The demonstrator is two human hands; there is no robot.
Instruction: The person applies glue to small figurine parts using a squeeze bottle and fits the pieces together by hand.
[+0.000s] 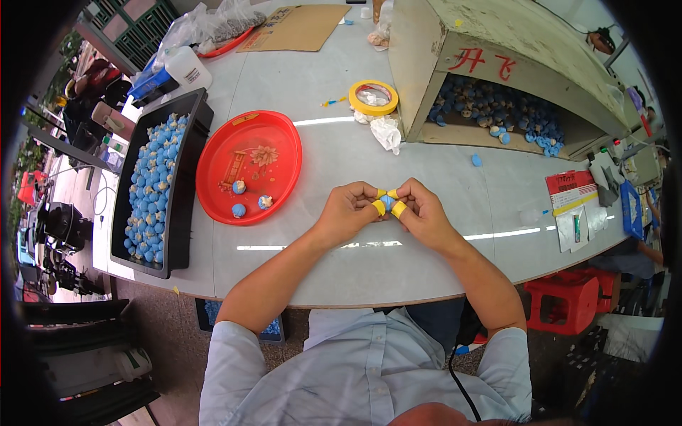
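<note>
Desk: Report the fingers first.

Operator: On my feed, the left hand and right hand meet, thumb and forefinger of each pinching one small blue piece. Yellow wraps cover those fingertips. The remaining fingers appear curled in; I cannot tell how firmly they press.

Desk: Position of the piece?

Operator: Between the two hands, above the grey table. The fingers hide part of it, so I cannot confirm its full shape.

Desk: Nearest surroundings?

Operator: Left of the hands I find a round red tray bearing three blue-and-cream balls. Beyond the hands lie a yellow tape roll and, just below it, a crumpled white tissue. To the right, a loose blue bit lies before an open-fronted cabinet.

Desk: Further out?

Operator: I note many similar blue items inside the cabinet. Left of the tray, a black crate contains rows of blue balls; a white bottle stands near its far end.
</note>
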